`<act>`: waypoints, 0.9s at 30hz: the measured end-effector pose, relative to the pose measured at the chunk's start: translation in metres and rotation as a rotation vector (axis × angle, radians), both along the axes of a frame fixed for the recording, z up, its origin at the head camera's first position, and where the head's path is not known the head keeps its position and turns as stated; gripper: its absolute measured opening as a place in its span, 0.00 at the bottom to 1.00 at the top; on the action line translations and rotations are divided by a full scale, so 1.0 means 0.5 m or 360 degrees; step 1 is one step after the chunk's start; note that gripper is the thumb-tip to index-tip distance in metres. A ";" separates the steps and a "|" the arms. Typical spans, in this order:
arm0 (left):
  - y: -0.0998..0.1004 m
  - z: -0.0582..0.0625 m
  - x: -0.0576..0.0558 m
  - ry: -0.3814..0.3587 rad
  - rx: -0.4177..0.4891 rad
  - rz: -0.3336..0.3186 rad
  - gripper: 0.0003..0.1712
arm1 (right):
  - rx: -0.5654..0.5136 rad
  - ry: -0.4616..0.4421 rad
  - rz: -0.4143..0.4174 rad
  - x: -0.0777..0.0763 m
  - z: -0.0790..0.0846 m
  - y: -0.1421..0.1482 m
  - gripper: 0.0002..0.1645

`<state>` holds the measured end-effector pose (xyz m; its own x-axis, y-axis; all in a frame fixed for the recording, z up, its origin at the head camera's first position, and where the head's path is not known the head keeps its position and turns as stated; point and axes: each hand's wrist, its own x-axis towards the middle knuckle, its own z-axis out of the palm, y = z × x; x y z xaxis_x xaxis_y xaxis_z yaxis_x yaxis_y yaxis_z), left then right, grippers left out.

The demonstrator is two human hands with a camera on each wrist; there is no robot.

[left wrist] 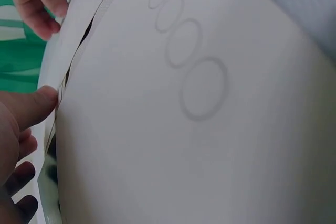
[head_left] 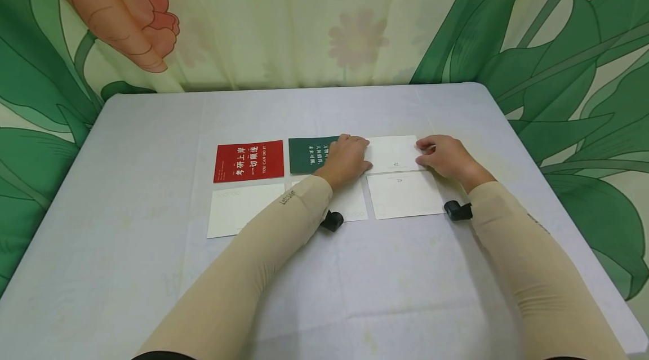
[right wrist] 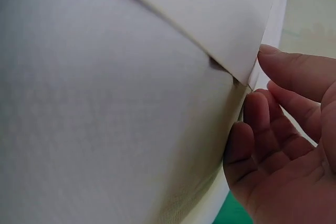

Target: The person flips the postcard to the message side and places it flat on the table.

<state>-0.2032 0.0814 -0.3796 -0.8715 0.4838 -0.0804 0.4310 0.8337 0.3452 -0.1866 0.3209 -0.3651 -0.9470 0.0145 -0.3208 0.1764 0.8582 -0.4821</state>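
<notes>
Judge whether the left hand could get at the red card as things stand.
Likely yes: the red card lies uncovered, and only the flat green card seems to lie between it and the left hand.

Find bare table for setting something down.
Bare table: left of the red card; also between the sleeves, nearer than the lower right card. Crowded: the upper right card, between the left hand and right hand.

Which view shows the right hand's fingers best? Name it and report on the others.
The right wrist view: the right hand appears large there, its fingers distinct beside a white card. The head view shows the hand small, at the white card's right edge. The left wrist view has it small, cut off in the top left corner.
</notes>
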 end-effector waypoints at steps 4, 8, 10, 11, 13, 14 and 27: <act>-0.002 -0.002 0.000 -0.0022 0.0019 -0.0017 0.30 | 0.0001 0.0008 -0.0007 -0.001 -0.002 0.000 0.30; -0.004 -0.001 0.002 -0.0051 0.0049 -0.0019 0.29 | 0.0006 -0.0003 0.0004 0.001 0.001 0.001 0.30; -0.004 0.001 0.003 -0.0056 0.0047 -0.0018 0.29 | 0.0011 -0.0010 0.0014 0.003 0.003 0.002 0.30; -0.004 0.002 0.003 -0.0059 0.0045 -0.0016 0.29 | 0.0013 -0.0013 0.0017 0.003 0.004 0.002 0.30; -0.004 0.004 0.004 -0.0056 0.0031 -0.0013 0.29 | 0.0023 -0.0017 0.0026 0.004 0.006 0.002 0.31; -0.004 0.006 0.004 -0.0055 0.0023 -0.0011 0.29 | 0.0029 -0.0016 0.0030 0.003 0.006 0.002 0.30; -0.004 0.007 0.004 -0.0038 -0.0023 -0.0025 0.28 | 0.0046 -0.0028 0.0074 0.000 0.008 -0.002 0.30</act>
<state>-0.2013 0.0795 -0.3759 -0.8615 0.4961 -0.1081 0.4359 0.8318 0.3436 -0.1867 0.3197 -0.3609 -0.9412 -0.0198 -0.3372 0.1443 0.8791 -0.4542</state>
